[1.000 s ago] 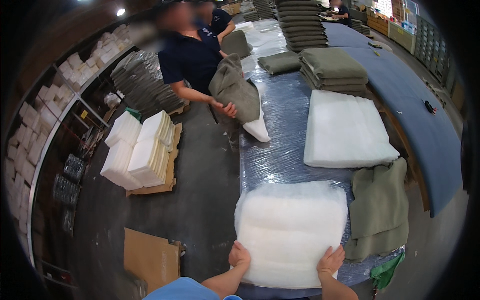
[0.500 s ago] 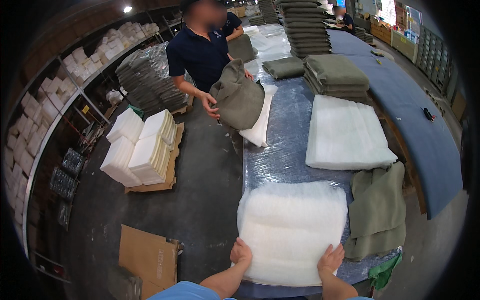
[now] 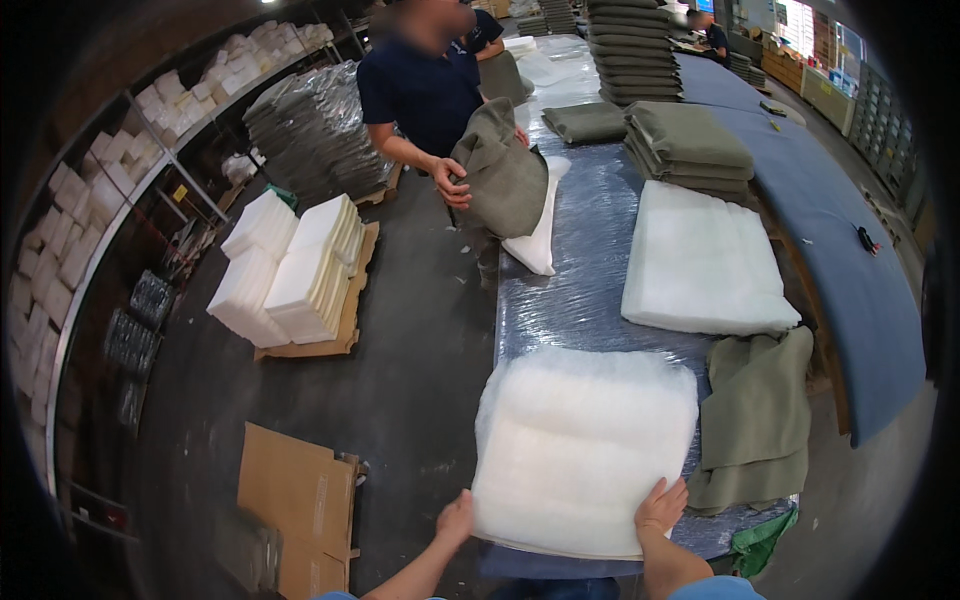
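Note:
A thick white batting pad lies at the near end of the plastic-covered table, its fluffy top layer spilling over the far edge. My left hand is at the pad's near left edge, fingers bent and closed on the side. On the near right edge rests my right hand, open, with its fingers spread over the top. Just right of the pad is a loosely folded olive-grey fabric cover. Another white batting pad lies farther along the table.
Across the table's left side, a person holds an olive-grey cover over a white pad. Stacked cushions stand beyond. White foam blocks and cardboard sit on the floor at left. A blue-topped table runs along the right.
My left hand has shifted left and slightly down, to the pad's outer edge. My right hand stays near the right edge. The view has shifted a little; the other person still holds the cover.

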A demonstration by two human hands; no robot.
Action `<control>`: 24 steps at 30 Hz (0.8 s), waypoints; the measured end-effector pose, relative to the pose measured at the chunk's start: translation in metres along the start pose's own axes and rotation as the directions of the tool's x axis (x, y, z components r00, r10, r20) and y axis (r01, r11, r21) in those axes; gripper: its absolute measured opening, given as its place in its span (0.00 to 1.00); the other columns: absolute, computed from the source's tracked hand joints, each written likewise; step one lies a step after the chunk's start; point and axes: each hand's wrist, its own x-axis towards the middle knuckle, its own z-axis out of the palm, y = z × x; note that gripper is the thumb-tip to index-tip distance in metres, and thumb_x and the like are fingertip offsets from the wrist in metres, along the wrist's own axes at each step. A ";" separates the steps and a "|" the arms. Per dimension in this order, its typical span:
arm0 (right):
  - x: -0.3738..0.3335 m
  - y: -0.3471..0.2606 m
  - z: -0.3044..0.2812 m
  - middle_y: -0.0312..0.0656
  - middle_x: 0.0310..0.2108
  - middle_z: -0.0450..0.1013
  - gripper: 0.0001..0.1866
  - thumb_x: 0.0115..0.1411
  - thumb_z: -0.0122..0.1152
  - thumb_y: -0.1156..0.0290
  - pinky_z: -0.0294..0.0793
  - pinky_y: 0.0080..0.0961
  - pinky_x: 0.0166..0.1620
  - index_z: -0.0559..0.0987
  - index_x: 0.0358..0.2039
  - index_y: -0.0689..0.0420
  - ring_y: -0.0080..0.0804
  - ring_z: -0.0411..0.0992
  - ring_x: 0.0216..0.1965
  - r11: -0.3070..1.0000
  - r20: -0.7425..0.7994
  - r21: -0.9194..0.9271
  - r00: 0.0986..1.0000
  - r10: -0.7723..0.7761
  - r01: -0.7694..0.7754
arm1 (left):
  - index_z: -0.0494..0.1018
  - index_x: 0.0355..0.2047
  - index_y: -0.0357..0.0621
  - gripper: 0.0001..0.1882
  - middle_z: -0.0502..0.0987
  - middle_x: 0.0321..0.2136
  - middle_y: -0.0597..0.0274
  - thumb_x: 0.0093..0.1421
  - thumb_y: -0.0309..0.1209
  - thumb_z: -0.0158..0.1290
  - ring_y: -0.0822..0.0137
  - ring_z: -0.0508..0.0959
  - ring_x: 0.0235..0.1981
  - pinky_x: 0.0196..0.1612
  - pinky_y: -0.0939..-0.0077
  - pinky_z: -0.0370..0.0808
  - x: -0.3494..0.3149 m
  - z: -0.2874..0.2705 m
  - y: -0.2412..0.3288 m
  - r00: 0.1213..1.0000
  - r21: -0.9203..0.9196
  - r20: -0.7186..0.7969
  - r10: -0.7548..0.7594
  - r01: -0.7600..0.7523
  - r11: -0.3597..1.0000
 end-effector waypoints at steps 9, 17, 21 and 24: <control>0.008 0.022 0.014 0.62 0.57 0.71 0.33 0.74 0.45 0.48 0.67 0.53 0.61 0.68 0.64 0.64 0.63 0.67 0.59 0.996 -0.086 0.010 0.992 -0.089 0.090 | 0.74 0.60 0.28 0.50 0.77 0.59 0.34 0.73 0.68 0.29 0.42 0.73 0.66 0.66 0.55 0.68 0.009 0.032 -0.023 0.989 -0.359 0.083 -0.125 0.147 0.922; 0.005 0.007 0.016 0.62 0.59 0.69 0.36 0.75 0.41 0.44 0.65 0.53 0.63 0.68 0.65 0.66 0.63 0.66 0.60 0.996 -0.031 0.039 0.997 -0.075 0.077 | 0.73 0.63 0.31 0.43 0.76 0.61 0.38 0.76 0.62 0.31 0.45 0.71 0.67 0.69 0.60 0.66 0.015 0.003 -0.035 0.996 -0.351 0.015 -0.088 0.088 0.932; 0.005 0.013 0.017 0.61 0.60 0.69 0.37 0.75 0.41 0.44 0.65 0.53 0.63 0.68 0.65 0.66 0.63 0.66 0.61 0.998 -0.018 0.034 0.998 -0.059 0.059 | 0.73 0.63 0.35 0.40 0.74 0.63 0.40 0.77 0.59 0.31 0.44 0.70 0.68 0.70 0.57 0.65 0.017 -0.001 0.009 0.958 -0.287 -0.215 0.188 -0.246 0.926; 0.005 0.010 0.016 0.61 0.60 0.69 0.37 0.75 0.41 0.43 0.65 0.53 0.63 0.68 0.65 0.66 0.63 0.66 0.61 0.997 -0.023 0.036 0.998 -0.061 0.062 | 0.73 0.64 0.37 0.40 0.75 0.62 0.40 0.77 0.59 0.29 0.43 0.71 0.67 0.69 0.55 0.66 0.023 0.027 0.042 0.917 -0.231 -0.277 0.286 -0.352 0.907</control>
